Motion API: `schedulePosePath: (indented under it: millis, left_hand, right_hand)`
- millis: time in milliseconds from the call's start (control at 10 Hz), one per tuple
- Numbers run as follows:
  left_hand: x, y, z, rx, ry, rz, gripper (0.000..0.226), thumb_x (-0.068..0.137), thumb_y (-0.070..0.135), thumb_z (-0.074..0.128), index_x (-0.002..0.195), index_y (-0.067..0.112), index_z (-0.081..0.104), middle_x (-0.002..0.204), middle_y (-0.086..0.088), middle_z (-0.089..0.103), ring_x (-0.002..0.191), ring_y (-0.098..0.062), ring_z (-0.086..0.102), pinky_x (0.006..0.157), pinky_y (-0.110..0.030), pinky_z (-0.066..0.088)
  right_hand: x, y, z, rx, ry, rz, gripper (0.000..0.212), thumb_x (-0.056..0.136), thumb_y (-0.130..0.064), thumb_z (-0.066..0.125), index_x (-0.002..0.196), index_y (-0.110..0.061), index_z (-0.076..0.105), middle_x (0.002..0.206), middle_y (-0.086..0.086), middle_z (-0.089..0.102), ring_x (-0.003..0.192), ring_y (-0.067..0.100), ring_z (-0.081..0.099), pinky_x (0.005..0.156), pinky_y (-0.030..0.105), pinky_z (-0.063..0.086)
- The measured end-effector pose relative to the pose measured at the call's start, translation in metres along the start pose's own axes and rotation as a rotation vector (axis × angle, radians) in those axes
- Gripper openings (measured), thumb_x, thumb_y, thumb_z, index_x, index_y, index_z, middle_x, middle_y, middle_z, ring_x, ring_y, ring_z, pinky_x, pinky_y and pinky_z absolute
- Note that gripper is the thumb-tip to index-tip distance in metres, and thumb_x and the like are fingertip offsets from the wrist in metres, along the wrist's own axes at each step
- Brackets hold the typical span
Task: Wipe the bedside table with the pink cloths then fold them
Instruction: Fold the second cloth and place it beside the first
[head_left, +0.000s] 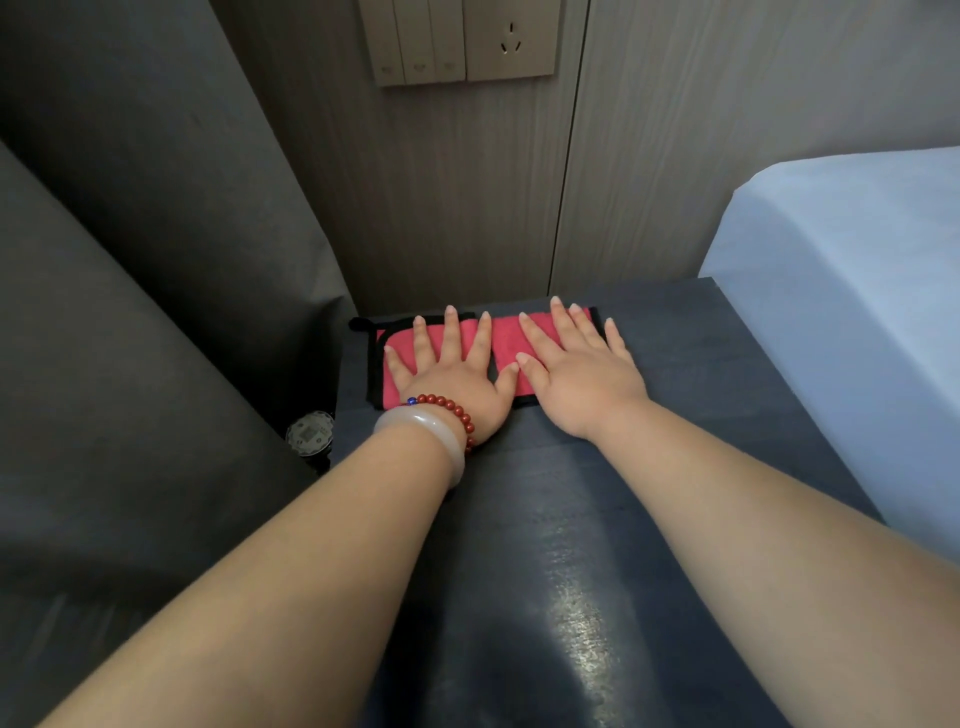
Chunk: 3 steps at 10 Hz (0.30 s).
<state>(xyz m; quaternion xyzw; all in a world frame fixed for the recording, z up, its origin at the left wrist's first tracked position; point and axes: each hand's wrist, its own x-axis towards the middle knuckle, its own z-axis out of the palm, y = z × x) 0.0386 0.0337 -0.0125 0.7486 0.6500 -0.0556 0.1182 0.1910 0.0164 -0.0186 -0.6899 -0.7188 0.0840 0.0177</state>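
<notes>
The pink cloths (483, 340) lie at the far edge of the desk (571, 519), close against the wood-panelled wall (467, 208), and you have both palms flat on them. Your left hand (447, 374) presses the left part with fingers (451, 332) spread wide; your right hand (582, 374) covers the right part, fingers straight and close together. Neither hand grips anything — both are fully open, only pressing down.

By the look of it, you are either mid-wipe at the back of the desk or flattening the cloths before a fold; one frame does not settle which. The cloths show a black trim and lie flat in a low rectangle, so folding seems not finished, perhaps not begun. The near desk surface shines under the light, but whether it has been wiped cannot be told.

Much is hidden — your hands cover most of the fabric, so you cannot tell whether this is two cloths side by side or one stacked on another, nor where one ends. A dark line between your thumbs may be a seam or an edge. At the desk's left edge a small round object (310, 434) sits in shadow, too dim to name. The bed (857, 312) on the right is cut off by the frame, and the switch panel (462, 41) above is cropped at the top.
</notes>
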Motion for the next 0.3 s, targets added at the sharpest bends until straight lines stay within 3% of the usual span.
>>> schedulePosePath:
  millis: [300]
  left_hand:
    - [-0.0006,0.0002,0.0057,0.019,0.031,0.004,0.07,0.089,0.07,0.008,0.148,0.042,-0.017,0.159,0.001,-0.023,0.143,-0.036,-0.023,0.111,-0.065,-0.009]
  right_hand:
    - [-0.0039,-0.0021,0.0023,0.001,0.041,-0.011,0.056,0.098,-0.052,0.003,0.15,-0.036,-0.004,0.16,0.002,-0.012,0.146,0.018,-0.015,0.119,0.04,-0.01]
